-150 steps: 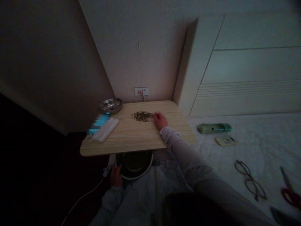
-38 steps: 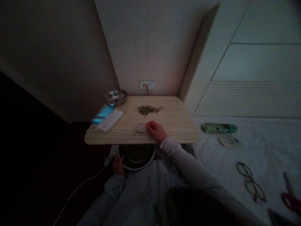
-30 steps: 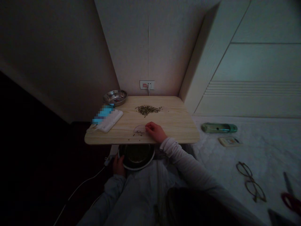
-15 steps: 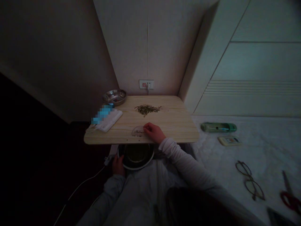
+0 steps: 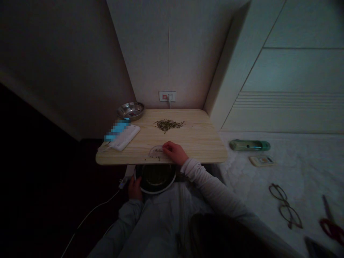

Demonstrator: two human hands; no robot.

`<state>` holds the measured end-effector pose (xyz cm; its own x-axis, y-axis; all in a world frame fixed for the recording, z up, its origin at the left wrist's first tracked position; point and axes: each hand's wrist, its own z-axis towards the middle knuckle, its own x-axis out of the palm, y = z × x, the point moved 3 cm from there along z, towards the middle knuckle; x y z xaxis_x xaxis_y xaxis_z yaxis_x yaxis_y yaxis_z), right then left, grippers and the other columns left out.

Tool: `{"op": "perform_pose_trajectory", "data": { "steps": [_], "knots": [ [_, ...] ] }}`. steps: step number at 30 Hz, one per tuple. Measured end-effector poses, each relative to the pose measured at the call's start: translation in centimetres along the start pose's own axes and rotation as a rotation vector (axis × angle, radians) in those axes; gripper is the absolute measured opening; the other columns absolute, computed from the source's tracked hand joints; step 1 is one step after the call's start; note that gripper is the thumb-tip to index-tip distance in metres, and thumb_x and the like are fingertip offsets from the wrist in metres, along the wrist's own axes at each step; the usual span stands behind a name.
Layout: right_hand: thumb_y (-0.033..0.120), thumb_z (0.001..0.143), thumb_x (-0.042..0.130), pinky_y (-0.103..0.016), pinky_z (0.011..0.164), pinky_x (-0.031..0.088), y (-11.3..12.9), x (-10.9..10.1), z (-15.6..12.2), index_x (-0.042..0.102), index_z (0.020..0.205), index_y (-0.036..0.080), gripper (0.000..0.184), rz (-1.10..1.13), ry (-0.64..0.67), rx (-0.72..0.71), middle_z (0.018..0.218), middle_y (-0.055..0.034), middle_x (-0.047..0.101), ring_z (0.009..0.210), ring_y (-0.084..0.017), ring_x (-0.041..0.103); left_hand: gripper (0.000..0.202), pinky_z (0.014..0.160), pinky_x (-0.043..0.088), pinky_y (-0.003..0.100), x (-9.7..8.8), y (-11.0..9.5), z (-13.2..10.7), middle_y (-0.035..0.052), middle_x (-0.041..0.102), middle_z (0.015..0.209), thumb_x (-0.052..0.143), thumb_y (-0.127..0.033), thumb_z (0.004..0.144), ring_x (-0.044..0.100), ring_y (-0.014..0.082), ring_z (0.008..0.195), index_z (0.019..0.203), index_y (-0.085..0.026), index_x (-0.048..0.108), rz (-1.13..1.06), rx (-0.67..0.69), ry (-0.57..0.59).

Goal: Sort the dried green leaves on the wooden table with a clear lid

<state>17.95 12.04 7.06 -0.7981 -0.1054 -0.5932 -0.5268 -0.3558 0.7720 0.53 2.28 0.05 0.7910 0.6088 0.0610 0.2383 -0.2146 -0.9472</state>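
Note:
My right hand (image 5: pixel 174 152) is closed in a pinch on the right end of a clear half-round plastic piece (image 5: pixel 153 150), held low at the front of the small wooden table. It looks like a protractor, but the dim light leaves this unsure. A few small dark green beans lie at and in front of it. Farther back is a loose pile of green beans (image 5: pixel 167 125), probably mung beans. Below the table's front edge, my left hand (image 5: pixel 135 188) grips the left side of a round dark pan (image 5: pixel 156 175) with a pale rim. The table hides its far side.
On the wooden table (image 5: pixel 199 132), a steel bowl (image 5: pixel 131 111) and a white power bank-like box (image 5: pixel 125 138) stand at left. A green bottle (image 5: pixel 249 145), a phone (image 5: pixel 262 160), glasses (image 5: pixel 286 206) and red-handled scissors (image 5: pixel 331 227) lie on the white bedding. A cable (image 5: pixel 92 208) hangs at left.
My right hand and the clear plastic piece have shifted slightly left. A few beans near the table's front edge have changed position. My left hand stays on the pan.

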Motion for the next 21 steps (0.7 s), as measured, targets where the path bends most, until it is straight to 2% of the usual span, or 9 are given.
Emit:
{"op": "perform_pose_trajectory", "data": {
  "steps": [4,9,14,18,21],
  "knots": [
    [0.031,0.068,0.039,-0.018,0.056,0.036,0.1,-0.1,0.0,0.049,0.078,0.017,0.02,0.041,-0.007,0.012,0.067,0.0005,0.055,0.059,-0.006,0.047,0.028,0.067,0.036,0.027,-0.2,0.3,0.4,0.0052,0.055,0.073,0.049,-0.023,0.051,0.048,0.0166,0.072,0.077,-0.013,0.057,0.049,0.032,-0.016],
    [0.03,0.068,0.039,-0.018,0.055,0.036,-0.1,-0.2,0.1,0.048,0.078,0.016,0.019,0.051,-0.055,0.037,0.066,0.0,0.054,0.058,-0.006,0.047,0.037,0.066,0.037,0.029,-0.4,1.1,0.9,0.0037,0.054,0.072,0.05,-0.026,0.052,0.048,0.0172,0.073,0.086,-0.015,0.054,-0.013,0.016,0.01],
    [0.03,0.068,0.04,-0.018,0.055,0.036,0.1,-0.3,0.0,0.049,0.077,0.016,0.019,0.017,-0.035,0.003,0.066,0.0003,0.054,0.058,-0.006,0.046,0.028,0.067,0.036,0.027,-0.4,0.4,0.6,0.006,0.054,0.073,0.047,-0.024,0.053,0.048,0.0171,0.074,0.076,-0.011,0.056,0.107,0.07,-0.008],
    [0.03,0.068,0.039,-0.018,0.055,0.035,0.1,-0.2,-0.1,0.049,0.079,0.017,0.02,-0.01,-0.016,-0.002,0.067,0.0002,0.055,0.058,-0.006,0.047,0.029,0.069,0.035,0.027,-0.3,0.2,0.5,0.0056,0.054,0.075,0.048,-0.024,0.053,0.047,0.0171,0.076,0.078,-0.012,0.056,0.103,0.087,-0.005],
    [0.03,0.068,0.039,-0.018,0.055,0.035,0.2,-0.2,-0.1,0.049,0.079,0.017,0.02,-0.02,0.003,-0.006,0.067,0.0002,0.055,0.058,-0.006,0.046,0.033,0.067,0.036,0.027,-0.2,0.4,0.5,0.005,0.054,0.074,0.048,-0.024,0.053,0.048,0.017,0.076,0.083,-0.012,0.055,0.047,0.039,0.001]
  ]
}}
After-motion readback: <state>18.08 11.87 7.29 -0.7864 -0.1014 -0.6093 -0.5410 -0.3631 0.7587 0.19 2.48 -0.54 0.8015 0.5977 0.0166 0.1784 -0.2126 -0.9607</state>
